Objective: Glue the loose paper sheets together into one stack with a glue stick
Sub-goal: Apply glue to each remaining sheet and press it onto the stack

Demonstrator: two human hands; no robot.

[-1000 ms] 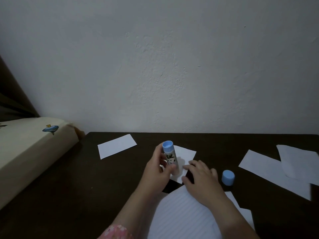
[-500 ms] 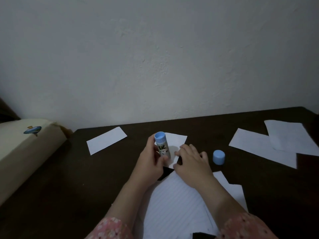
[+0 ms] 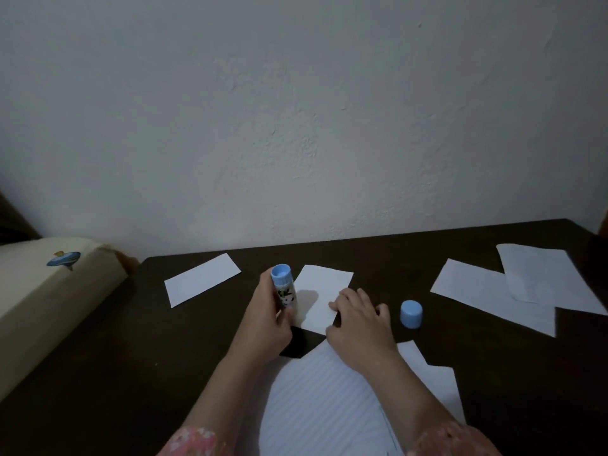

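On the bench point(image 3: 460, 383), the left hand point(image 3: 266, 327) is holding the uncapped glue stick point(image 3: 283, 286) upright, its grip wrapping the tube, while the right hand point(image 3: 358, 320) is pressing spread fingers on a small sheet point(image 3: 324, 284). Other sheets point(image 3: 202, 278) are lying well apart (apparently unglued); most joining looks undone.

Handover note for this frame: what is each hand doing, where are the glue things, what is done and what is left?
Left hand grips the uncapped glue stick, upright at the small sheet.
Right hand rests on that sheet's near edge, fingers flat.
Cap stands on the table, right of the hands.
Lined sheet lies nearest; loose sheets lie left and right.
Done: cap off. Left: gluing and stacking; no visible stack.
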